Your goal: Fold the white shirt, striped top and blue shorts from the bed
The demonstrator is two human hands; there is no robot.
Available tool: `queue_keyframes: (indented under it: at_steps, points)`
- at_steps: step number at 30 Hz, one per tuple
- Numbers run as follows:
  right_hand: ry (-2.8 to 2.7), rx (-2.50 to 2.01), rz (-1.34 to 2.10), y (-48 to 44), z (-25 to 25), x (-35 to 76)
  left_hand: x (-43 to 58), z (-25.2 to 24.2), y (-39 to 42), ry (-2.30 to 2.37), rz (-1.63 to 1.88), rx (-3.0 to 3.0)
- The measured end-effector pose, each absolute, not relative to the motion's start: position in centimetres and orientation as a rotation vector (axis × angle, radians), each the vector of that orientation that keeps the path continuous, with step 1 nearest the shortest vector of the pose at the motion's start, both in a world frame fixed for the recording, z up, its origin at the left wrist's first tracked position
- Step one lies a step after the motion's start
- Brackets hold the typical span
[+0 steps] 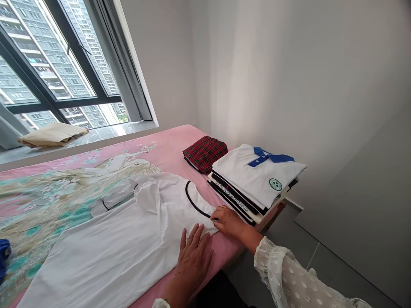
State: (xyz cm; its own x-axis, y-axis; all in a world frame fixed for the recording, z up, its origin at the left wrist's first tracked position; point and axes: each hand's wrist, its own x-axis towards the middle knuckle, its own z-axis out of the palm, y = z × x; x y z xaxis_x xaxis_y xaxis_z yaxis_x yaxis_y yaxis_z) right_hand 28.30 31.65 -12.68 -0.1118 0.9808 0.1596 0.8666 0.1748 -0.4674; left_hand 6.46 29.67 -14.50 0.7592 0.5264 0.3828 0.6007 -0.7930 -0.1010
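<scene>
A white shirt [128, 235] with black trim at its neckline and sleeve is spread over the bed, its neck end towards the right. My left hand [194, 256] lies flat on the shirt near the bed's front edge, fingers stretched. At the black-trimmed neckline, my right hand [227, 220] pinches the shirt's collar edge between thumb and fingers. Just beyond that hand sits a stack of folded clothes, topped by a white polo shirt [247, 175] with a blue collar and a green round badge. Behind the stack lies a folded red plaid garment [205, 153].
A pink patterned sheet [173, 137] covers the bed, whose right edge drops to a grey floor [289, 231]. On the windowsill rests a beige folded bundle [53, 133]. Something dark blue [4, 256] shows at the left edge. Walls stand behind and to the right.
</scene>
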Motion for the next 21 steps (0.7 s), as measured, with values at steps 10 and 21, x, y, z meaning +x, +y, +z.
queue_keyframes:
  at_steps: [10,21]
  points:
    - [-2.192,-1.810,0.239,31.7,-12.5,28.2,7.2,-16.2,29.1,-1.003,-0.611,-2.701]
    - [-2.002,-1.893,0.191,32.1,-12.3,28.4,8.0,-15.3,28.4,-1.155,-0.771,-2.730]
